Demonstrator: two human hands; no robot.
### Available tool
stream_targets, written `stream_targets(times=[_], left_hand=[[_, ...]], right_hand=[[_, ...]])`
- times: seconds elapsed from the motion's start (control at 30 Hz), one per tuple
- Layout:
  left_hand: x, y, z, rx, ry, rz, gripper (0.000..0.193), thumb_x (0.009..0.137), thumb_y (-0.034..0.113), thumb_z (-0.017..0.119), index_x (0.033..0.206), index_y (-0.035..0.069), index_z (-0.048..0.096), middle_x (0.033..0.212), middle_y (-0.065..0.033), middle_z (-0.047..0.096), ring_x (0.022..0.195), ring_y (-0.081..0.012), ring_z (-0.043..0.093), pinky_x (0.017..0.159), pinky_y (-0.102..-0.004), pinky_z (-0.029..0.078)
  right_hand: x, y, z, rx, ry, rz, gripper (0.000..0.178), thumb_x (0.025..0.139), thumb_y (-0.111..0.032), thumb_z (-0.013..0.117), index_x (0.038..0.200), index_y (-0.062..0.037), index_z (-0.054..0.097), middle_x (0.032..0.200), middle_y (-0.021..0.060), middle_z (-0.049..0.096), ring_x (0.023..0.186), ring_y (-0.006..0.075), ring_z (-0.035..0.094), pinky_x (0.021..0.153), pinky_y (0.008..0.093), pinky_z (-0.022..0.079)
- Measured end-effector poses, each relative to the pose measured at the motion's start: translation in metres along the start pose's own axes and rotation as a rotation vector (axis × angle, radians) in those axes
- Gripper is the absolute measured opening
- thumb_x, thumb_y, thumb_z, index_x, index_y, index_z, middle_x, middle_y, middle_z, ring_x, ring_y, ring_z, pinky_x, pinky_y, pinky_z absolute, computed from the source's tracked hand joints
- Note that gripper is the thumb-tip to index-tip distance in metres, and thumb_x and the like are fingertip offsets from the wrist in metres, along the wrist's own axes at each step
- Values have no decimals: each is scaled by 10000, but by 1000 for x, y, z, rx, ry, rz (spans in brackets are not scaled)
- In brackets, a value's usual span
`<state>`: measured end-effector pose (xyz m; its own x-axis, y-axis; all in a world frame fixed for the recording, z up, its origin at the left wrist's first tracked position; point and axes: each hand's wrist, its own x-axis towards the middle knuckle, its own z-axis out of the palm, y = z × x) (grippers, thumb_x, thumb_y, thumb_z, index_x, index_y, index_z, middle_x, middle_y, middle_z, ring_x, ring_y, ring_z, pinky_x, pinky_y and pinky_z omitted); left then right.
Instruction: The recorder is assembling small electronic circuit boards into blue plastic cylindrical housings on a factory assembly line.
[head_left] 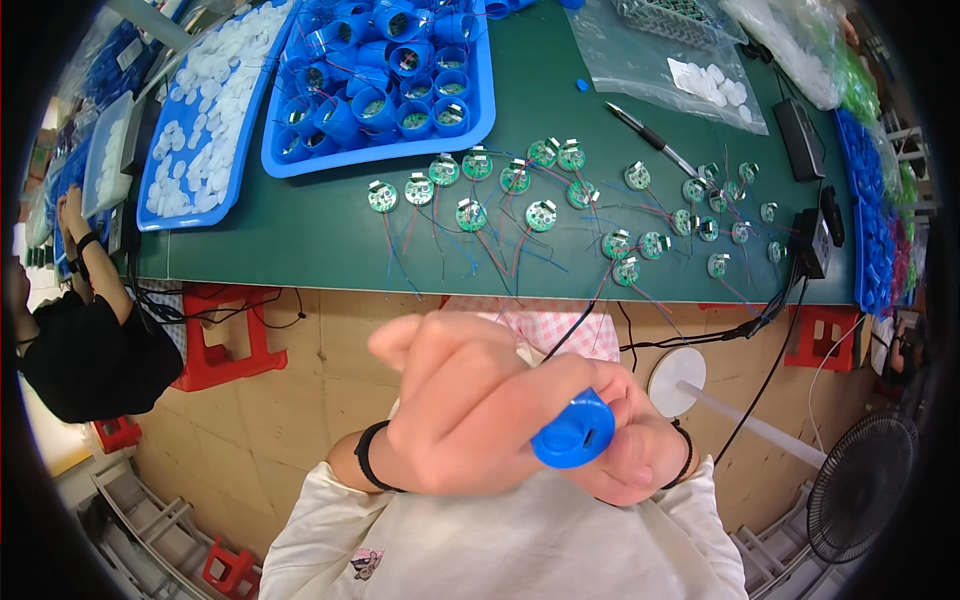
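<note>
Close in front of my shirt, my two hands meet around a small blue plastic cup-shaped housing (pixel 573 432) with a narrow slot in its end. My right hand (pixel 637 445) is closed on it, thumb bent beside its edge. Reaching across from the left, my left hand (pixel 470 395) has its fingers curled and pressed against the same housing; its fingertips are hidden behind it. Beyond them, several round green circuit boards (pixel 541 215) with thin red and blue wires lie spread over the green table (pixel 330 230).
A blue tray (pixel 380 160) of blue housings stands at the back left, beside a blue tray (pixel 190 218) of white discs. A pen (pixel 650 138), a plastic bag (pixel 620 80) and a black box (pixel 812 243) lie to the right. Another person (pixel 100 340) sits far left; a fan (pixel 862 487) stands lower right.
</note>
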<state>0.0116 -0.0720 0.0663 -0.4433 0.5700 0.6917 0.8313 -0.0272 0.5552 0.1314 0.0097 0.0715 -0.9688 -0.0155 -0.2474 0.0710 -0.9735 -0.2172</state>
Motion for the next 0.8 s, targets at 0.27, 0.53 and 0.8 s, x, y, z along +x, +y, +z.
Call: stream_targets(times=[0.27, 0.53, 0.8], left_hand=[[2, -6, -7, 50, -43, 57, 351, 508, 287, 773, 764, 98, 623, 619, 27, 427, 552, -151, 428, 554, -280, 285], [12, -26, -4, 24, -175, -103, 211, 621, 198, 707, 794, 102, 632, 679, -9, 513, 656, -168, 490, 648, -292, 300], [96, -96, -20, 439, -135, -106, 251, 743, 193, 608, 988, 137, 603, 911, -37, 600, 877, -215, 536, 793, -361, 301]], right_hand=[[4, -7, -4, 55, -81, 34, 339, 834, 16, 517, 1169, 25, 469, 686, 4, 567, 335, -7, 373, 312, 155, 232], [13, -13, -3, 16, 118, -37, 363, 859, -51, 512, 1209, 24, 447, 865, 69, 610, 448, 4, 455, 417, 145, 343], [-15, -34, -9, -587, 344, -753, 355, 857, -88, 465, 1186, 46, 458, 1064, 196, 583, 620, 136, 548, 614, 248, 432]])
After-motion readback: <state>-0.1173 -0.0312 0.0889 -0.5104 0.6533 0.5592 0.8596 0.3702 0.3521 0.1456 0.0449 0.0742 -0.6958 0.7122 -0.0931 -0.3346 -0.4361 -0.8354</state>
